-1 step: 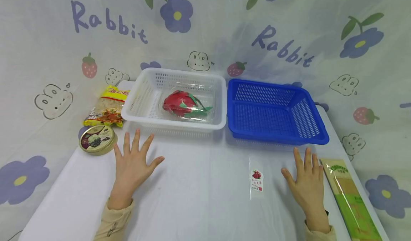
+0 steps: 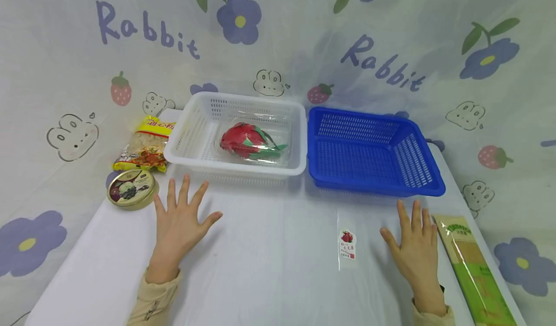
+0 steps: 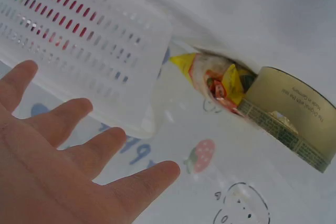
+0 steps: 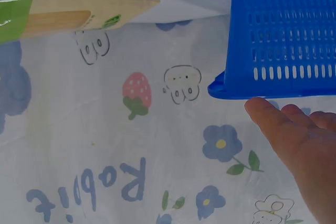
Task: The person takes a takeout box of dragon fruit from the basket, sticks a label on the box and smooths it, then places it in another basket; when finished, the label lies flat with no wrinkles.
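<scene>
My left hand is spread with straight fingers over the left part of the table, holding nothing. Just left of its fingertips is a round gold tin with fruit on its lid. My right hand, fingers extended and thumb apart, is between a clear sleeve with a dragon fruit label and a long green and beige packet. In the white basket lies a clear plastic box with a red and green dragon fruit in it. Beyond my right fingertips stands a blue basket.
A yellow food bag lies behind the tin, against the white basket's left side. Both baskets stand side by side at the back of the white table. A printed curtain hangs close behind and beside the table.
</scene>
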Demonstrator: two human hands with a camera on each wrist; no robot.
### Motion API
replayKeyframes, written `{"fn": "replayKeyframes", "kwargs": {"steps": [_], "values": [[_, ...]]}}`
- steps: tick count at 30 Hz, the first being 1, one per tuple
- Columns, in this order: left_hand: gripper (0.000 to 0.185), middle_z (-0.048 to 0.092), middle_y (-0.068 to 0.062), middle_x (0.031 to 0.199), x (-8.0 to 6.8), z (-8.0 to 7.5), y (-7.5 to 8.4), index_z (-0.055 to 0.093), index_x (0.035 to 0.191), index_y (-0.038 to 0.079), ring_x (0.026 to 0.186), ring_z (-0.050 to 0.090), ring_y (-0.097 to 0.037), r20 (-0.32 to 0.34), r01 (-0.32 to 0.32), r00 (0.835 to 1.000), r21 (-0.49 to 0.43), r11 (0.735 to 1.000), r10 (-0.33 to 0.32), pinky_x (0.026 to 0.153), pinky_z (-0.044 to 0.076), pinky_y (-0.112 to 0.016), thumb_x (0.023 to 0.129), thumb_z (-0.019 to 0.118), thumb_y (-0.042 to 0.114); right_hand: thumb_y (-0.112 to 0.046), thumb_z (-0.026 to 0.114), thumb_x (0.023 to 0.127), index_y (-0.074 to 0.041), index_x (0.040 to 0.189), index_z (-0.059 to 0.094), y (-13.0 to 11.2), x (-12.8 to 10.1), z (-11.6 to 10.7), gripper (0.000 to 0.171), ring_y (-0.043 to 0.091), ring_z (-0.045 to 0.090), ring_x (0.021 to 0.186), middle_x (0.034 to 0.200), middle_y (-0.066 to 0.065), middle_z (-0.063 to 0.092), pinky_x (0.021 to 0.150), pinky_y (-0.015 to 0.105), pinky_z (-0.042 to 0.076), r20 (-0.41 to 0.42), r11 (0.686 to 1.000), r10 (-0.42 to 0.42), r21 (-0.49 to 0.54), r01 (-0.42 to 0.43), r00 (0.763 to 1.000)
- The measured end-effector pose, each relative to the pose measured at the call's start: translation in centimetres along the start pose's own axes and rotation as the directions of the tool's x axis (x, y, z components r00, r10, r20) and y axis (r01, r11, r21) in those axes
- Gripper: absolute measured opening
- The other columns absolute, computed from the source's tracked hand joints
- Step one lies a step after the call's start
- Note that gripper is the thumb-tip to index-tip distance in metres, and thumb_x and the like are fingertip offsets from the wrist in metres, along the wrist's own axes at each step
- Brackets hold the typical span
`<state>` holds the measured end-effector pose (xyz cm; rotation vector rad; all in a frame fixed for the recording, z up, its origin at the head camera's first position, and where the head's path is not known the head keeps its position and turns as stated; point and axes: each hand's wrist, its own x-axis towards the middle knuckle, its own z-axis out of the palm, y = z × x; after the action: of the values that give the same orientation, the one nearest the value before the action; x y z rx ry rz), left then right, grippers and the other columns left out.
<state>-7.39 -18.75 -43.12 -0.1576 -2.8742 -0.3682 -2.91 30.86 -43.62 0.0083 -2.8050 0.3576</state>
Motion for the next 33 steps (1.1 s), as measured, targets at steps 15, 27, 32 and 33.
{"fn": "replayKeyframes", "kwargs": {"steps": [15, 27, 32, 33], "values": [[0.085, 0.027, -0.022, 0.157, 1.0, -0.7, 0.2, 0.04, 0.148, 0.019, 0.146, 0.015, -0.049, -0.083, -0.033, 0.996, 0.023, 0.999, 0.034, 0.108, 0.011, -0.075, 0.085, 0.046, 0.075, -0.058, 0.04, 0.097, -0.02, 0.157, 0.014, -0.3, 0.1, 0.1, 0.075, 0.049, 0.008, 0.147, 0.16, 0.026, 0.011, 0.115, 0.068, 0.005, 0.028, 1.0, -0.003, -0.005, 0.003, 1.0], [0.085, 0.029, -0.021, 0.157, 2.4, -1.3, -0.2, 0.038, 0.149, 0.021, 0.145, 0.019, -0.049, -0.098, -0.026, 0.995, 0.055, 0.998, 0.031, 0.108, 0.012, -0.076, 0.084, 0.044, 0.076, -0.062, 0.04, 0.096, -0.019, 0.156, 0.016, -1.7, 1.7, 0.1, 0.077, 0.046, 0.006, 0.148, 0.162, 0.021, 0.009, 0.115, 0.068, 0.005, 0.004, 0.999, -0.045, 0.024, 0.045, 0.999], [0.083, 0.029, -0.022, 0.156, 3.4, -1.6, -0.2, 0.036, 0.149, 0.021, 0.144, 0.018, -0.05, -0.059, -0.018, 0.998, 0.039, 0.999, 0.02, 0.108, 0.009, -0.077, 0.085, 0.053, 0.069, -0.063, 0.039, 0.096, -0.019, 0.156, 0.016, -3.4, 3.1, 0.4, 0.078, 0.043, 0.004, 0.15, 0.162, 0.02, 0.009, 0.116, 0.067, 0.006, 0.021, 0.996, -0.079, 0.049, 0.078, 0.997], [0.082, 0.029, -0.022, 0.156, 3.6, -1.7, -0.2, 0.035, 0.15, 0.021, 0.144, 0.018, -0.05, -0.049, -0.016, 0.999, 0.037, 0.999, 0.017, 0.107, 0.009, -0.077, 0.085, 0.054, 0.068, -0.063, 0.039, 0.096, -0.019, 0.156, 0.016, -3.8, 3.3, 0.5, 0.079, 0.043, 0.004, 0.149, 0.162, 0.02, 0.01, 0.116, 0.067, 0.006, 0.025, 0.995, -0.087, 0.054, 0.085, 0.996]]}}
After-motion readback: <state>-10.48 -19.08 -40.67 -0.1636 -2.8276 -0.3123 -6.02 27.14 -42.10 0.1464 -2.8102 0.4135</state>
